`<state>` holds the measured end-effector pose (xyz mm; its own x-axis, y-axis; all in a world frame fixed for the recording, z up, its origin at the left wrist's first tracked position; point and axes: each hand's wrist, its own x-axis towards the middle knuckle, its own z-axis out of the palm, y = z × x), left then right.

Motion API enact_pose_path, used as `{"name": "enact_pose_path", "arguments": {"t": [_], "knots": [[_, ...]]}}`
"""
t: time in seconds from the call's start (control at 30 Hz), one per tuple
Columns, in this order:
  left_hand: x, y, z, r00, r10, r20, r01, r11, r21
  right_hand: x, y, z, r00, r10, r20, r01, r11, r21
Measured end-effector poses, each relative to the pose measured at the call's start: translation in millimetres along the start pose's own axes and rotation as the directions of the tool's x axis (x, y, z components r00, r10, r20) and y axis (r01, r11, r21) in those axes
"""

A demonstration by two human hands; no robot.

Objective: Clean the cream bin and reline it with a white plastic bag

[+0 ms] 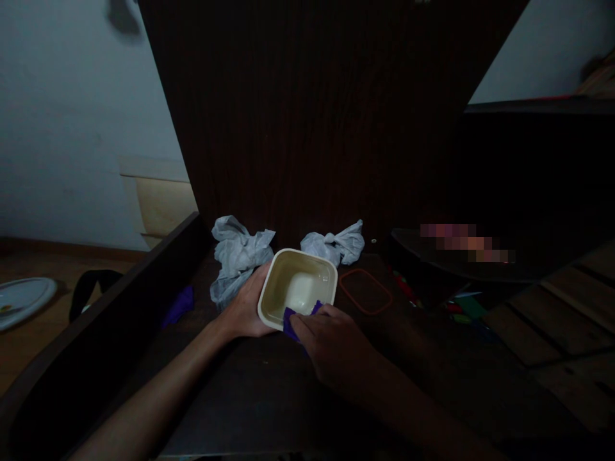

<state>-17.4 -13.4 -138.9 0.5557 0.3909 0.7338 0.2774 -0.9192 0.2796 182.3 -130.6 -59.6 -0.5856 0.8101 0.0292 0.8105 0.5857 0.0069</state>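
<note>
A square cream plastic container (pixel 298 286) stands open side up on a dark wooden surface (pixel 259 390). My left hand (pixel 246 306) grips its left wall, fingers curled round the outside. My right hand (pixel 331 342) is closed on a purple cloth (pixel 292 320) that it presses over the container's near rim. Only a small part of the cloth shows past my fingers.
Two crumpled grey plastic bags (pixel 237 256) (pixel 335 245) lie behind the container against a tall dark wooden panel (pixel 317 115). A red-rimmed lid (pixel 365 291) rests to the right. Another purple cloth (pixel 179 306) lies left. A white plate (pixel 24 299) sits on the floor.
</note>
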Motion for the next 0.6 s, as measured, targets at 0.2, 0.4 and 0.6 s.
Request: {"name": "enact_pose_path", "arguments": {"t": [0.2,0.4,0.6], "knots": [[2.4,4.1,0.8,0.998,-0.009,-0.069,0.01,1.0,0.013,8.0,-3.0,17.5,0.978,0.106,-0.181,-0.1,0.994,0.039],[-7.8,2.5,11.3,0.995,-0.049,-0.091,0.051,0.998,0.028,21.1,-15.0,29.0,0.932,0.193,-0.306,-0.152,0.976,0.154],[-16.0,4.4,24.9,0.98,-0.162,-0.116,0.155,0.986,-0.068,35.3,-30.1,27.3,0.92,0.286,-0.267,-0.229,0.947,0.225]]}}
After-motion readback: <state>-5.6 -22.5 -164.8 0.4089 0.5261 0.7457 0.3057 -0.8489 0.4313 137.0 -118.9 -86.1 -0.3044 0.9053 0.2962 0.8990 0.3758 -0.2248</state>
